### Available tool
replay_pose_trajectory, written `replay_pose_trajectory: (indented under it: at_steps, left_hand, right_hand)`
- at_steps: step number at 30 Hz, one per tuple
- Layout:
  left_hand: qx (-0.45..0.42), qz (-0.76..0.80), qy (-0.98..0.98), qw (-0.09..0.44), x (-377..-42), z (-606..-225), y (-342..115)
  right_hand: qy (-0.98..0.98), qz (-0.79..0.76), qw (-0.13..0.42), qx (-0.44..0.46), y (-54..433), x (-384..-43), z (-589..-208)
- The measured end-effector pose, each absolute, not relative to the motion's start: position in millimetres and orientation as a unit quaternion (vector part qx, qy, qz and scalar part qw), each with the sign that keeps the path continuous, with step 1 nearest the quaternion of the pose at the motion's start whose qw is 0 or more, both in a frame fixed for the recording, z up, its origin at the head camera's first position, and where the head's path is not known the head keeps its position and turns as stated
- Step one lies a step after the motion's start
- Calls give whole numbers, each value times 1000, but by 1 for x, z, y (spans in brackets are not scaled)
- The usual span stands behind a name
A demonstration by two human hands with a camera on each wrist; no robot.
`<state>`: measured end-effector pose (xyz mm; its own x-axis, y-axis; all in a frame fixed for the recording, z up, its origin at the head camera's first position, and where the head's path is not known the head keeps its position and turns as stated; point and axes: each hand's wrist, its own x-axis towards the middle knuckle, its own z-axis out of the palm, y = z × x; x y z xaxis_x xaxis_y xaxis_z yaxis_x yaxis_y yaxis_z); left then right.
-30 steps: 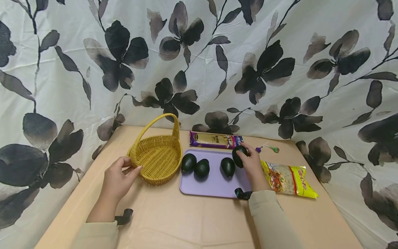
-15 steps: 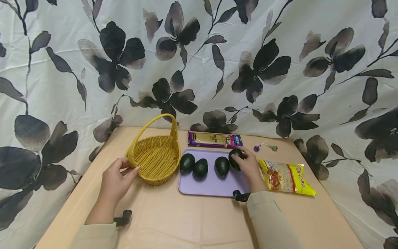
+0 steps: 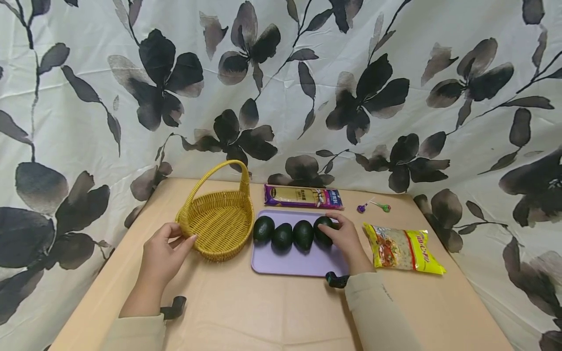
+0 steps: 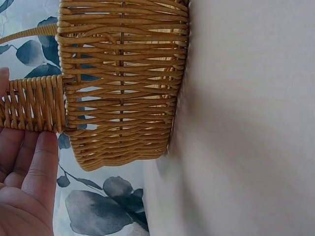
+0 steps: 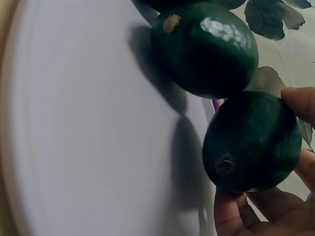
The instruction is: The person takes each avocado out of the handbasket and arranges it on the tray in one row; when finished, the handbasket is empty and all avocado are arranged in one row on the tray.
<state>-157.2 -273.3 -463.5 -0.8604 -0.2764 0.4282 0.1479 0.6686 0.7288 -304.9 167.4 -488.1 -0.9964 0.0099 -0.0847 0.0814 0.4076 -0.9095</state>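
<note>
My left hand [image 3: 164,253] pinches the handle base of a yellow woven basket [image 3: 221,222] in the head view. In the left wrist view, its fingers [image 4: 42,164] lie along one edge of the handle, and only a bit of thumb shows. My right hand [image 3: 351,239] holds a dark green avocado [image 3: 322,231] at the right end of a row on the lilac tray [image 3: 281,265]. The right wrist view shows this held avocado [image 5: 253,142] between thumb and fingers, close against a neighbouring avocado [image 5: 206,49]. Further left sit two more avocados, one of them [image 3: 282,237] near the middle.
Behind the tray lies a purple noodle packet [image 3: 303,196]. Two wrapped lollipops [image 3: 373,207] are at the back right. A yellow food bag [image 3: 404,248] lies right of the tray. Floral cloth [image 3: 307,122] hangs behind the table [image 3: 246,312].
My right hand has moved left and lowered its avocado into the row. The avocado beside it has also shifted left, closing the gap. The left hand keeps its grip on the basket.
</note>
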Motion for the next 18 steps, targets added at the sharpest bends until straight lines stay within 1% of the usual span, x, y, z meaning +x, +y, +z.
replay_pose_trajectory:
  at_steps: [18]
  left_hand:
    - [27,-399,-875,272,-158,-463,-274]
  right_hand:
    - [838,-544,29,11,162,-297,-499]
